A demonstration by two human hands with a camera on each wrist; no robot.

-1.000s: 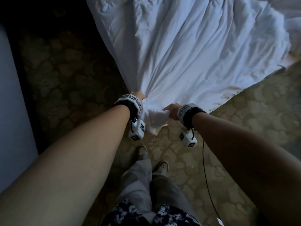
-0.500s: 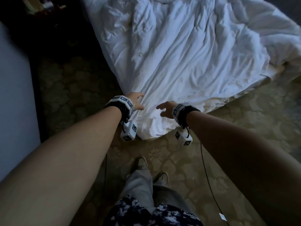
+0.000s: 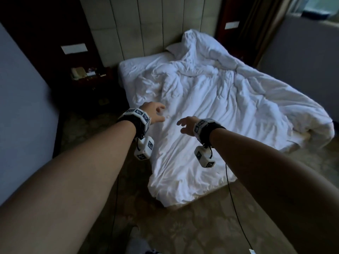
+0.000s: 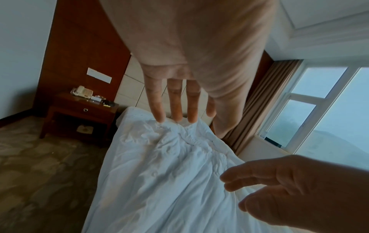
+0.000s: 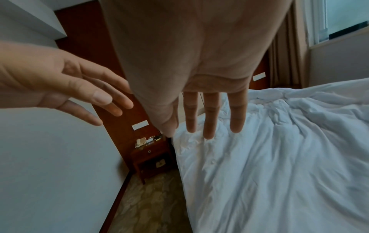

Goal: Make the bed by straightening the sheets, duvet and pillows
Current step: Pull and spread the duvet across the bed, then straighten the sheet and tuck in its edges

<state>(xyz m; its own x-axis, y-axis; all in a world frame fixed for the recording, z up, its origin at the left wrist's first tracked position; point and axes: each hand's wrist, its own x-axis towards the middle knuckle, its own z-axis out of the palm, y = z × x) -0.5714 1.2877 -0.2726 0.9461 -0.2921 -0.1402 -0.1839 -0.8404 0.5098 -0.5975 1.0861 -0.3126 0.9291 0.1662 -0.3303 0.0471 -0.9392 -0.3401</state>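
Both hands' fingers point(image 4: 157, 102) spread (empty)

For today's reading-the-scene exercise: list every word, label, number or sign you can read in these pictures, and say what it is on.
No readable text anywhere.
Wristbands: black-and-white square patterns only, no letters.
Wall plate: blank or too blurred to tell.
Telephone on the bedside table: too small to read.

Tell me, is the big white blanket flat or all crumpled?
Crumpled. The duvet is spread over the bed but full of wrinkles and bunched near the headboard.
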